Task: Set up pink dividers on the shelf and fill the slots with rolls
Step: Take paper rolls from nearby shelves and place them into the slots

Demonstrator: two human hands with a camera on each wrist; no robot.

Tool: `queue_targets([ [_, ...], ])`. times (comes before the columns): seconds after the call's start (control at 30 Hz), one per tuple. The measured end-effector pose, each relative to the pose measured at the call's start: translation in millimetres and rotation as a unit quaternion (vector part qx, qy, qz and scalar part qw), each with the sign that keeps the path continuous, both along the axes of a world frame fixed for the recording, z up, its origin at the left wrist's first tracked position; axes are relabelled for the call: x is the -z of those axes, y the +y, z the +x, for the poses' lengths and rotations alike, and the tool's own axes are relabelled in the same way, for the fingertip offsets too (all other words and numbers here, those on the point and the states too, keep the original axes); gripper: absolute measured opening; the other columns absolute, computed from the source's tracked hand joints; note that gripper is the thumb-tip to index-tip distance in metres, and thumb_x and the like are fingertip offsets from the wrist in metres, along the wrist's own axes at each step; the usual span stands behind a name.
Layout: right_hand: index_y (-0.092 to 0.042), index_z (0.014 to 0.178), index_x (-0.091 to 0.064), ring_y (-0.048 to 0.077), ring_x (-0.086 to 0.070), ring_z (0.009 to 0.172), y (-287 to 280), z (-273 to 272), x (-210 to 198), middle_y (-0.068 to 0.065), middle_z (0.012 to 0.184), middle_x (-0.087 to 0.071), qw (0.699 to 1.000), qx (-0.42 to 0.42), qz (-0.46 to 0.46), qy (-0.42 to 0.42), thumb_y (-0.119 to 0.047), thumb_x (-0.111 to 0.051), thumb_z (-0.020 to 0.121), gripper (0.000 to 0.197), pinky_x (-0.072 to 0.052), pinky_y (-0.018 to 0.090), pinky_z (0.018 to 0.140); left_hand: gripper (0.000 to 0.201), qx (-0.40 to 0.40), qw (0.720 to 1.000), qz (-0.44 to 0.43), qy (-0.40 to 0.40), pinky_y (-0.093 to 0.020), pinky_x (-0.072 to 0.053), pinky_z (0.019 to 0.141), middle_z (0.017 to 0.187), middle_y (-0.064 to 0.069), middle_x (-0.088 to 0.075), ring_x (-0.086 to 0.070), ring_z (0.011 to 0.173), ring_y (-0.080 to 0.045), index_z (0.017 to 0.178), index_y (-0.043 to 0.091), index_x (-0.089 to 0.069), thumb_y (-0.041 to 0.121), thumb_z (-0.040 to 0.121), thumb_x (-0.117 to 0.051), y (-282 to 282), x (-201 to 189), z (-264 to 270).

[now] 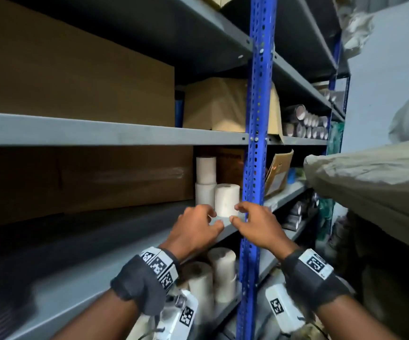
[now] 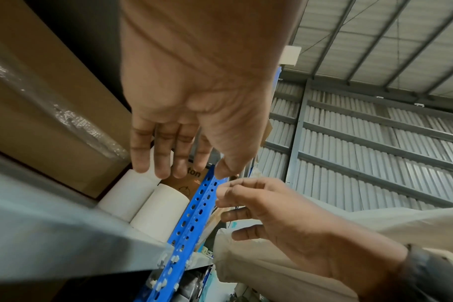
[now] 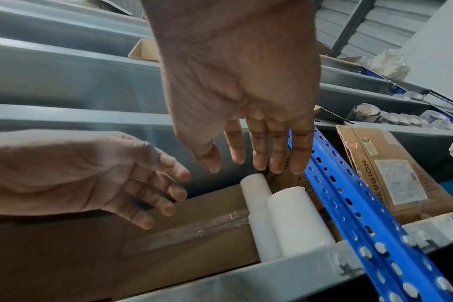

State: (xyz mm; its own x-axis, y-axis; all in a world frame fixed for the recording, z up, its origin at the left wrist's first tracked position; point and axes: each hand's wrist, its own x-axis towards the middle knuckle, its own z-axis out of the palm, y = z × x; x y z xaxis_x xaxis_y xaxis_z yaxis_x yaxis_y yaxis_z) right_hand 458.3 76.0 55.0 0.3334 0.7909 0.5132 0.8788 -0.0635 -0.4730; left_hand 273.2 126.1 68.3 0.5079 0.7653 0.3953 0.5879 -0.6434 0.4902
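Observation:
A white roll point(image 1: 226, 200) stands upright near the front edge of the grey shelf point(image 1: 115, 256), next to the blue upright. Behind it two more white rolls point(image 1: 206, 179) are stacked. My left hand point(image 1: 210, 218) and right hand point(image 1: 241, 214) hover on either side of the front roll's base, fingers relaxed, holding nothing. The wrist views show both palms empty: left hand point(image 2: 192, 169) above the rolls point(image 2: 158, 210), right hand point(image 3: 242, 161) above the front roll point(image 3: 295, 216). No pink divider is in view.
A large cardboard box point(image 1: 88, 180) fills the shelf left of the rolls. The blue perforated post point(image 1: 255, 168) stands just right of them. More rolls point(image 1: 223, 266) sit on the shelf below. A bulky sack point(image 1: 370, 182) lies at the right.

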Motion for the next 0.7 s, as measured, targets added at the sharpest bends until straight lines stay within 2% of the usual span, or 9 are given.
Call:
queue_targets([
  [0.13, -0.02, 0.131, -0.059, 0.022, -0.053, 0.128, 44.7, 25.4, -17.5, 0.002, 0.135, -0.062, 0.999, 0.008, -0.02, -0.034, -0.043, -0.062, 0.09, 0.048, -0.044, 0.038, 0.105, 0.041, 0.017, 0.999, -0.031, 0.022, -0.04, -0.053, 0.1, 0.124, -0.01, -0.068, -0.064, 0.116, -0.028, 0.121, 0.021, -0.067, 0.046, 0.089, -0.064, 60.2, -14.3, 28.3],
  [0.2, -0.02, 0.134, -0.057, 0.022, -0.051, 0.13, 66.4, 37.0, -23.4, 0.003, 0.137, -0.059, 0.998, 0.012, -0.033, -0.048, -0.045, -0.062, 0.09, 0.05, -0.043, 0.039, 0.106, 0.036, 0.032, 0.998, -0.045, 0.038, -0.038, -0.054, 0.098, 0.12, -0.01, -0.07, -0.064, 0.114, -0.027, 0.115, 0.016, -0.07, 0.042, 0.09, -0.067, 89.0, -19.9, 41.3],
  [0.3, -0.018, 0.137, -0.053, 0.024, -0.048, 0.133, 96.3, 53.3, -30.3, 0.005, 0.141, -0.054, 0.996, 0.021, -0.041, -0.079, -0.045, -0.06, 0.091, 0.054, -0.04, 0.038, 0.108, 0.034, 0.048, 0.993, -0.077, 0.071, -0.033, -0.057, 0.088, 0.108, -0.01, -0.074, -0.068, 0.103, -0.025, 0.107, 0.008, -0.074, 0.036, 0.089, -0.071, 126.4, -22.0, 60.7],
  [0.37, -0.017, 0.139, -0.05, 0.024, -0.046, 0.134, 112.9, 62.1, -33.6, 0.007, 0.143, -0.051, 0.994, 0.027, -0.043, -0.094, -0.044, -0.059, 0.092, 0.055, -0.038, 0.036, 0.109, 0.029, 0.058, 0.988, -0.117, 0.087, -0.031, -0.053, 0.075, 0.094, -0.01, -0.069, -0.065, 0.087, -0.024, 0.1, 0.008, -0.073, 0.035, 0.089, -0.072, 147.2, -20.9, 71.4],
  [0.4, -0.016, 0.141, -0.048, 0.024, -0.045, 0.135, 120.7, 65.8, -34.5, 0.007, 0.145, -0.049, 0.993, 0.029, -0.045, -0.105, -0.043, -0.058, 0.092, 0.056, -0.037, 0.035, 0.109, 0.026, 0.063, 0.983, -0.145, 0.096, -0.034, -0.052, 0.073, 0.09, -0.01, -0.064, -0.061, 0.083, -0.024, 0.098, 0.01, -0.07, 0.035, 0.09, -0.072, 155.4, -20.1, 76.1],
  [0.5, -0.014, 0.144, -0.045, 0.024, -0.039, 0.139, 143.4, 74.8, -35.7, 0.007, 0.151, -0.042, 0.988, 0.033, -0.067, -0.136, -0.043, -0.056, 0.093, 0.059, -0.033, 0.033, 0.111, 0.033, 0.079, 0.961, -0.244, 0.102, -0.05, -0.058, 0.087, 0.1, -0.014, -0.058, -0.063, 0.097, -0.031, 0.11, 0.004, -0.063, 0.033, 0.095, -0.069, 175.4, -16.3, 88.1],
  [0.53, -0.013, 0.142, -0.046, 0.025, -0.039, 0.139, 149.5, 76.0, -35.5, 0.007, 0.151, -0.042, 0.986, 0.031, -0.081, -0.143, -0.043, -0.055, 0.094, 0.058, -0.033, 0.034, 0.111, 0.04, 0.082, 0.955, -0.266, 0.102, -0.05, -0.057, 0.09, 0.105, -0.014, -0.058, -0.063, 0.103, -0.032, 0.119, 0.001, -0.062, 0.033, 0.095, -0.069, 180.2, -14.6, 89.9],
  [0.6, -0.011, 0.134, -0.052, 0.029, -0.045, 0.133, 161.9, 78.7, -34.1, 0.009, 0.143, -0.046, 0.981, 0.028, -0.112, -0.157, -0.044, -0.054, 0.094, 0.052, -0.038, 0.035, 0.106, 0.048, 0.09, 0.949, -0.285, 0.104, -0.042, -0.058, 0.083, 0.112, -0.014, -0.056, -0.06, 0.106, -0.028, 0.132, 0.001, -0.058, 0.031, 0.096, -0.069, 188.9, -11.2, 96.4],
  [0.7, -0.01, 0.134, -0.051, 0.03, -0.047, 0.129, 174.6, 80.8, -29.8, 0.011, 0.137, -0.048, 0.973, 0.025, -0.148, -0.173, -0.043, -0.053, 0.094, 0.052, -0.04, 0.037, 0.103, 0.045, 0.099, 0.947, -0.29, 0.098, -0.03, -0.052, 0.064, 0.112, -0.011, -0.055, -0.056, 0.104, -0.024, 0.133, 0.002, -0.058, 0.029, 0.098, -0.067, 199.5, -5.4, 104.5],
])
